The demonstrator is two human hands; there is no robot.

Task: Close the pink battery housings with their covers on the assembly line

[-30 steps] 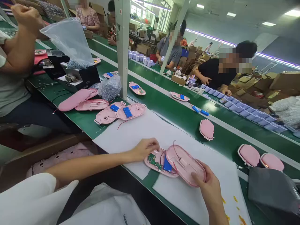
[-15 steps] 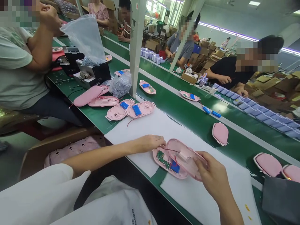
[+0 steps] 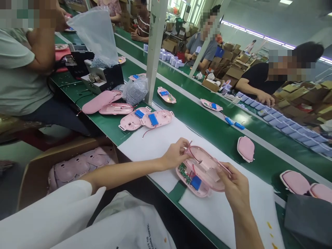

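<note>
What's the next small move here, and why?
Probably tuck the red wire down inside the shell: the left hand pinches it above the rim of the pink shell half that the right hand tilts over the lower half, so it could get trapped.

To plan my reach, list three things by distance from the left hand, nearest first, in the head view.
From the left hand:
1. Pink shell, just to the hand's right.
2. Pink case with blue battery, ahead on the belt.
3. Bag of grey pellets, farther ahead, beside the post.
</note>
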